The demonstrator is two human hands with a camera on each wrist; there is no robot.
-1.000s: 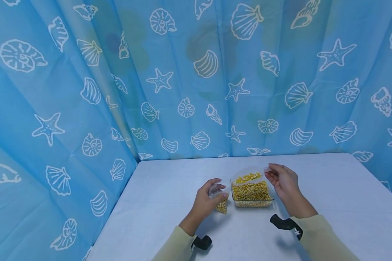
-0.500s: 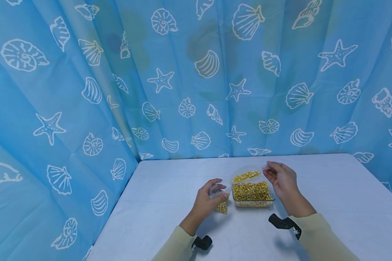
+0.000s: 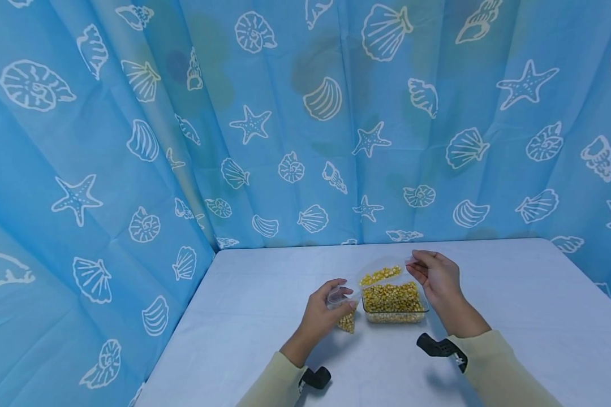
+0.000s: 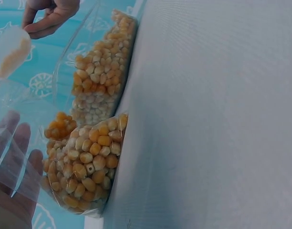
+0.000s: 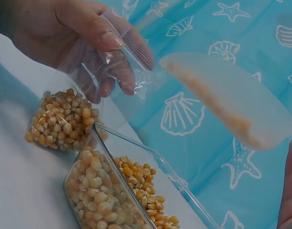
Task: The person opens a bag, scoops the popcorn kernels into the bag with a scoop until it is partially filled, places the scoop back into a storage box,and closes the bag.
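A clear plastic zip bag [image 5: 60, 121], its lower part full of corn kernels, stands on the table. My left hand [image 3: 322, 314] holds its mouth spread, thumb on the near side. To its right sits a rectangular glass container [image 3: 394, 312] with many corn kernels [image 3: 392, 297] in it. Above the container's far side, my right hand [image 3: 440, 280] pinches the handle of a translucent scoop [image 5: 260, 90]. Kernels lie along the scoop, whose front end points left to the bag. In the right wrist view the scoop is apart from the bag mouth.
A white cloth covers the table [image 3: 234, 316]. Behind and to the left hangs a blue curtain [image 3: 285, 141] with white shell and starfish prints. Black camera mounts [image 3: 438, 346] are strapped at both wrists, over pale sleeves [image 3: 499, 367].
My right hand has shifted slightly left and up, bringing the loaded scoop nearer the bag mouth. The left hand and bag have stayed in place.
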